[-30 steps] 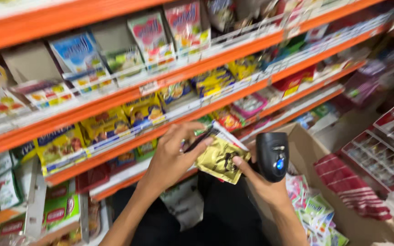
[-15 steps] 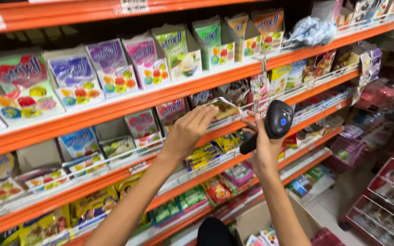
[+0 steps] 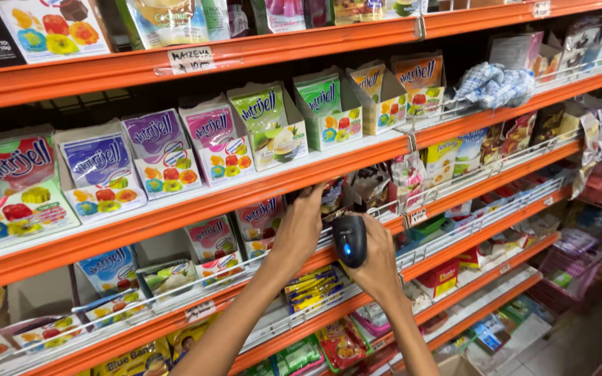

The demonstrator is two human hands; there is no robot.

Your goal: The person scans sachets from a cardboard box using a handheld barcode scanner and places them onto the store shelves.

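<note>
Orange shelves [image 3: 175, 212] packed with colourful jelly powder boxes [image 3: 161, 153] fill the head view. At the middle shelf, the right hand [image 3: 377, 268] is wrapped around a black handheld scanner [image 3: 350, 240], which stands roughly upright, its lit blue spot facing the camera and its head tipped toward the shelf. Just left of it, the left hand [image 3: 299, 230] reaches under the shelf edge, fingers curled on a small packet [image 3: 331, 198]; the packet is mostly hidden, so its lie cannot be told.

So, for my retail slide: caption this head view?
Left hand reaches between orange shelves while right hand holds a black scanner.
</note>
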